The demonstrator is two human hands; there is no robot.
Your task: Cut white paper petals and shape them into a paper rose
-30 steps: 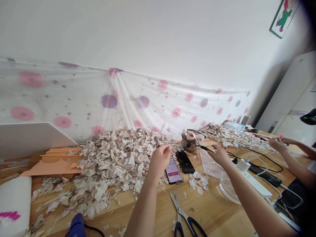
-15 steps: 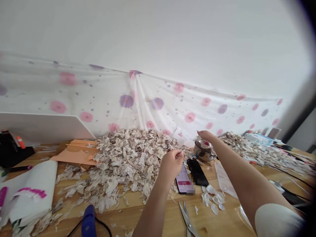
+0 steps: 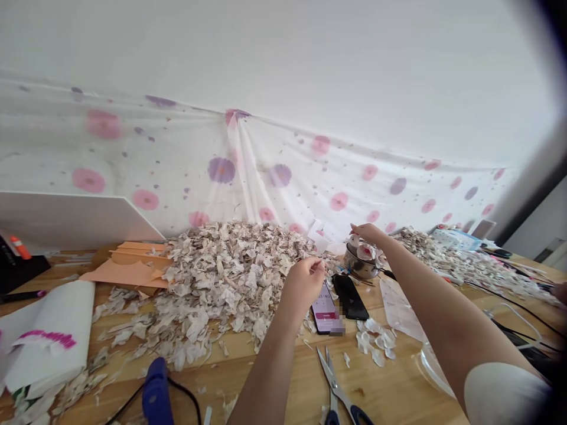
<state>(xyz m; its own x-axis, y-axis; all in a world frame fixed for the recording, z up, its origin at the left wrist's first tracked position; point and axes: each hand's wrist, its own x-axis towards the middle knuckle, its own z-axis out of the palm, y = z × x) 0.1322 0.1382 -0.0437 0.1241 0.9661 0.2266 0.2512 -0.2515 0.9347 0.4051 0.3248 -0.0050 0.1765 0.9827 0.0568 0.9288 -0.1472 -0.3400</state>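
My left hand (image 3: 305,284) is closed in a pinch above the top end of a lit phone (image 3: 325,310). Whatever its fingertips hold, if anything, is too small to make out. Over a small metal pot (image 3: 361,267) reaches my right hand (image 3: 368,232), fingers drawn together. What they grip is hidden or too tiny to name. A whitish piece with a red spot (image 3: 365,252) shows at the pot's top, just under this hand. Beside the lit phone lies a dark phone (image 3: 351,297).
A large heap of pale, petal-like scraps (image 3: 234,277) spreads to the left, another heap (image 3: 469,260) to the right. Scissors (image 3: 332,378), thin white petals (image 3: 376,342), a clear dish (image 3: 432,369), orange paper (image 3: 128,271) and a blue tool (image 3: 157,392) with a cord lie around.
The view has shifted slightly, showing more of the scissors' handles. Both hands keep nearly the same places, the left by the phone and the right over the pot.
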